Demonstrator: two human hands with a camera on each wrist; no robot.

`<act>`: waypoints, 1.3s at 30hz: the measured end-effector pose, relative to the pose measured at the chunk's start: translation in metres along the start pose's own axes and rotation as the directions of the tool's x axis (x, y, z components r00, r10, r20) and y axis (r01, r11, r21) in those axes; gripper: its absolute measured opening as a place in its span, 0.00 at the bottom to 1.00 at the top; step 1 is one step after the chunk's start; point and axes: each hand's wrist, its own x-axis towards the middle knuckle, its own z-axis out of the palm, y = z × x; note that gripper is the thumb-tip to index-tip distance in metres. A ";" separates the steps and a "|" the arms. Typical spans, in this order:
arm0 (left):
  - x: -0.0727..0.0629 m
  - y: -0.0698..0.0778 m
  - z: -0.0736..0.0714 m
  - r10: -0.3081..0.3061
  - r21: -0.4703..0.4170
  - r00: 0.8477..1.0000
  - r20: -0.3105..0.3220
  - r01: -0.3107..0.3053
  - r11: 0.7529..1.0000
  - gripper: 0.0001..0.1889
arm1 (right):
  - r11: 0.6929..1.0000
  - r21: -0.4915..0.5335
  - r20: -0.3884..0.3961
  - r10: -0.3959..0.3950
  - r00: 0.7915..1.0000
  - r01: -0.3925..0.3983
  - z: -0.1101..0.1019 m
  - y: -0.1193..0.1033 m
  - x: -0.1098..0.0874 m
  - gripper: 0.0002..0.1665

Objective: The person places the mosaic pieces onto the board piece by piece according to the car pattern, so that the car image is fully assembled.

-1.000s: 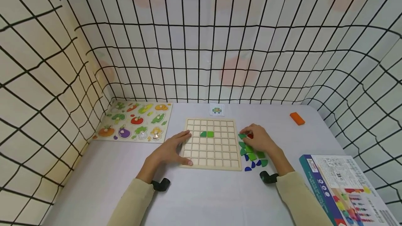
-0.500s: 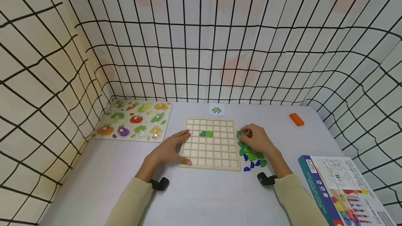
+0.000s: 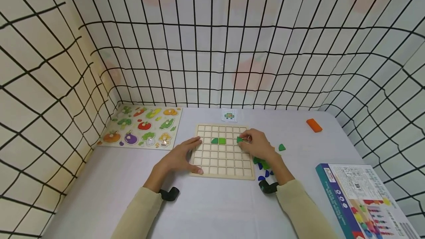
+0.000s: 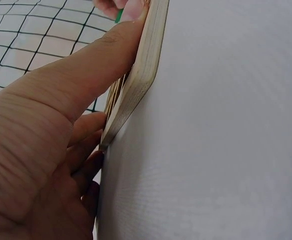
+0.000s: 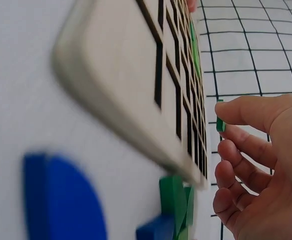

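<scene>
In the head view my left hand (image 3: 179, 158) rests at the left side of a wooden grid board (image 3: 219, 162), thumb on its front left corner and fingers along the left edge. A dark green quarter-round piece (image 3: 215, 141) and a light green square piece (image 3: 222, 141) lie side by side in its cells. My right hand (image 3: 259, 144) pinches another dark green puzzle piece (image 3: 239, 139) between thumb and index finger, over the board's right part. In the right wrist view that green piece (image 5: 220, 116) shows edge-on, the other fingers loosely curled below.
Several green and blue pieces (image 3: 261, 178) lie right of the board, partly hidden by my right arm; one green piece (image 3: 282, 147) lies apart. Around stand a pattern card (image 3: 229, 115), a vegetable puzzle (image 3: 139, 130), an orange block (image 3: 314, 125), a box (image 3: 368, 198) and a black net (image 3: 212, 52).
My right hand has moved left from the loose pieces to over the board, carrying the green puzzle piece. A green piece at the right has come into view. The left hand stays put.
</scene>
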 end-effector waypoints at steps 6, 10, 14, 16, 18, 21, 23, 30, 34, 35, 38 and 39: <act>0.002 -0.002 0.000 -0.012 0.010 1.000 0.001 0.012 1.000 0.64 | 1.000 0.003 0.001 -0.012 1.000 0.012 0.009 -0.008 0.010 0.16; 0.002 -0.005 0.001 -0.018 0.021 1.000 0.003 0.018 1.000 0.64 | 1.000 0.012 0.016 0.008 1.000 -0.008 0.015 -0.013 0.014 0.15; 0.001 -0.003 0.000 -0.029 0.017 1.000 -0.009 0.029 0.999 0.64 | 1.000 0.015 0.035 0.005 0.999 -0.006 0.021 -0.016 0.019 0.16; 0.001 -0.003 0.000 -0.032 0.017 0.999 -0.006 0.032 0.999 0.64 | 1.000 0.012 0.041 0.014 0.999 -0.015 0.024 -0.017 0.020 0.16; 0.001 -0.003 0.000 -0.028 0.018 1.000 -0.002 0.028 0.999 0.64 | 1.000 0.002 0.041 0.027 0.999 -0.027 0.026 -0.017 0.020 0.15; 0.001 -0.004 0.002 -0.026 0.022 1.000 0.004 0.026 0.999 0.64 | 0.999 -0.011 0.039 0.036 0.999 -0.035 0.027 -0.016 0.019 0.15; 0.002 -0.005 0.002 -0.023 0.020 1.000 0.000 0.023 1.000 0.64 | 0.999 -0.020 0.044 0.031 0.999 -0.030 0.027 -0.016 0.018 0.15; 0.003 -0.004 0.002 -0.018 0.020 1.000 -0.002 0.018 1.000 0.64 | 1.000 -0.019 0.046 0.019 0.999 -0.018 0.026 -0.019 0.016 0.14; 0.002 -0.003 0.001 -0.032 0.021 0.999 0.003 0.032 0.999 0.64 | 1.000 -0.020 0.048 0.016 0.999 -0.016 0.027 -0.021 0.015 0.14; 0.002 -0.003 0.001 -0.035 0.022 0.999 0.004 0.035 0.999 0.64 | 1.000 -0.021 0.048 0.016 0.999 -0.015 0.027 -0.021 0.015 0.14; 0.001 -0.002 0.001 -0.039 0.019 0.999 0.003 0.039 0.999 0.63 | 1.000 -0.028 0.044 0.011 0.999 -0.010 0.028 -0.021 0.014 0.13; 0.001 -0.002 0.001 -0.041 0.019 0.999 0.003 0.041 0.999 0.63 | 1.000 -0.031 0.045 0.008 0.999 -0.007 0.028 -0.021 0.014 0.13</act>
